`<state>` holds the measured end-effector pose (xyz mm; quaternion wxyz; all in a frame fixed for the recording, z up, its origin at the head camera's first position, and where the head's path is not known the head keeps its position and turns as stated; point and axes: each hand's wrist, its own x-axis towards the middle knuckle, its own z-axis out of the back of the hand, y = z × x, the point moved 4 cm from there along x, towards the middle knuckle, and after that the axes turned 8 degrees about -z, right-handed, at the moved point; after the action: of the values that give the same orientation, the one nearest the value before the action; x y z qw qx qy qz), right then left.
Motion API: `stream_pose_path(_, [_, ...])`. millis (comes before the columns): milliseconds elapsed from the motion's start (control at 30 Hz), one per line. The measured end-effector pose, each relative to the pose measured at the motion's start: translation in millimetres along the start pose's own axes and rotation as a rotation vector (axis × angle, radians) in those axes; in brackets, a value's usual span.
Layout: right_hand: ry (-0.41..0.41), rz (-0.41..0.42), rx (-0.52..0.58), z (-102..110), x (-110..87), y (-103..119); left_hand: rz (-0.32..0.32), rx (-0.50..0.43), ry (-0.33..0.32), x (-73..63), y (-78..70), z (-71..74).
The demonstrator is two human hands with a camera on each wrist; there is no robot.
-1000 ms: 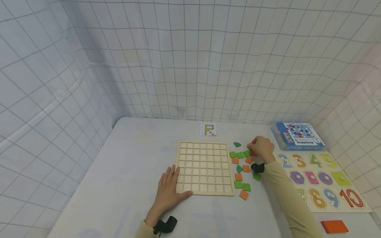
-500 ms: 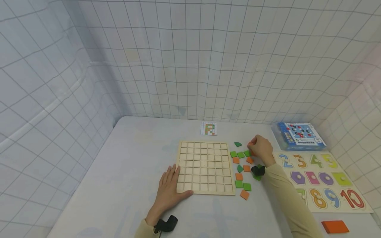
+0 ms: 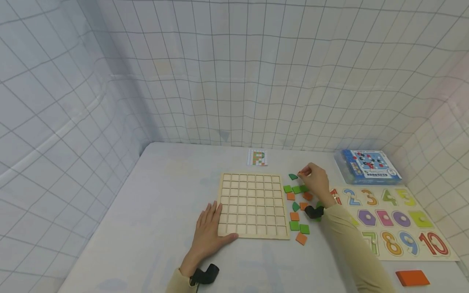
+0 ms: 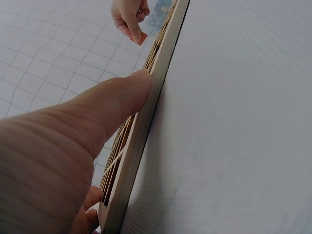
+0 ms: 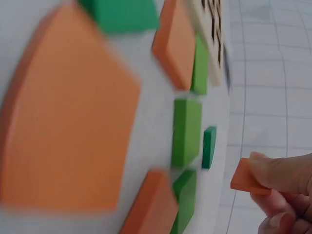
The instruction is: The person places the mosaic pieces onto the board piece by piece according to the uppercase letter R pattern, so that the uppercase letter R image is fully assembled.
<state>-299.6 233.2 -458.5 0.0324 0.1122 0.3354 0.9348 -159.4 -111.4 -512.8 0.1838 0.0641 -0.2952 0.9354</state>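
My right hand [image 3: 316, 179] pinches an orange square tile [image 5: 248, 178] between thumb and fingers, raised above the table. A dark green quarter-round tile [image 3: 292, 176] lies just left of those fingertips. My left hand [image 3: 210, 228] rests at the lower left corner of a wooden grid board [image 3: 253, 206]. Its thumb [image 4: 119, 95] lies over the board's near edge, and its other fingers stretch along the left side. Right of the board, green square tiles [image 3: 294, 226] and orange square tiles [image 3: 301, 239] lie scattered. My right wrist hides some of them.
A small pattern card [image 3: 257, 157] lies behind the board. At the right are a number puzzle board [image 3: 393, 240], a blue box [image 3: 370, 167] and an orange block [image 3: 412, 278]. White gridded curtains [image 3: 234, 81] enclose the table [image 3: 146, 211].
My right hand has lifted the orange tile off the table and moved a little left, toward the quarter-round tile. My left hand stays at the board's corner.
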Motion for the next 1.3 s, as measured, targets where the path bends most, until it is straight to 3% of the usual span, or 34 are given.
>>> stream_pose_path(233, [-0.036, 0.189, 0.131, -13, 1.0, 30, -0.008, -0.001, -0.005, -0.7, -0.8, 0.6])
stream_pose_path(533, [0.032, 0.246, 0.158, -40, 1.2, 66, -0.007, 0.004, -0.007, -1.0, -0.7, 0.9])
stream_pose_path(900, [0.182, 0.229, 0.18, -75, -3.4, 97, -0.011, 0.008, -0.006, -1.3, -1.6, 1.6])
stream_pose_path(1300, [0.336, 0.205, 0.117, -100, -9.2, 117, -0.007, 0.005, -0.003, -1.3, -1.3, 1.7])
